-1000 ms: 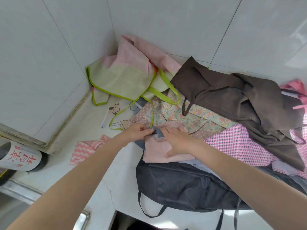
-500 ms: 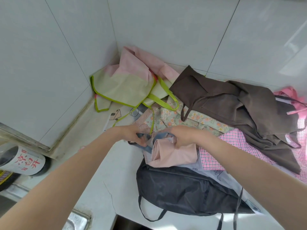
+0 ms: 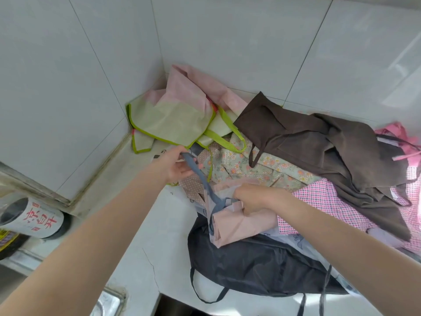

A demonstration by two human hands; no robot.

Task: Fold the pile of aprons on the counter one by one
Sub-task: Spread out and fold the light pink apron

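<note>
Pinning the folded pink apron (image 3: 241,222) under our right hand (image 3: 255,198), whose fingers curl onto its top edge, we keep the bundle from springing open. Our left hand (image 3: 175,165), up and to the left, pinches its grey strap (image 3: 201,176), probably to tidy it.
</note>
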